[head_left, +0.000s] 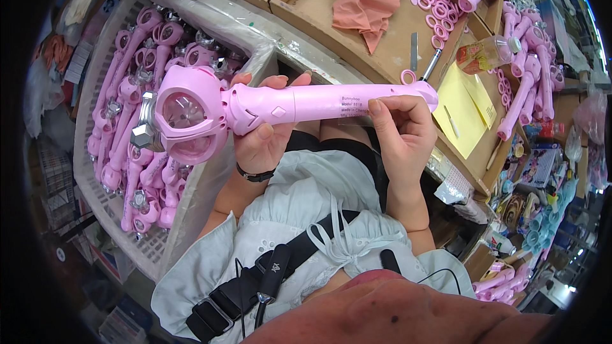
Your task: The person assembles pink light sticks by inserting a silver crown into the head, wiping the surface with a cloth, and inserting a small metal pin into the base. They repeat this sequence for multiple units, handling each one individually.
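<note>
A pink toy wand lies level across the middle, its hollow round head with a clear dome to the left and a silver faceted piece at the tip. My left hand is wrapped round it just below the head, fingers behind and thumb in front. On the handle sits a small clear label with dark print. My right hand pinches the label's right edge against the handle, thumb in front. The fingers behind the handle are partly hidden.
At left stands a white plastic crate of pink wands. Beyond the wand, a cardboard tray holds an orange cloth, pink rings, a metal blade, a pen, yellow paper and a bottle. More wands lie at right.
</note>
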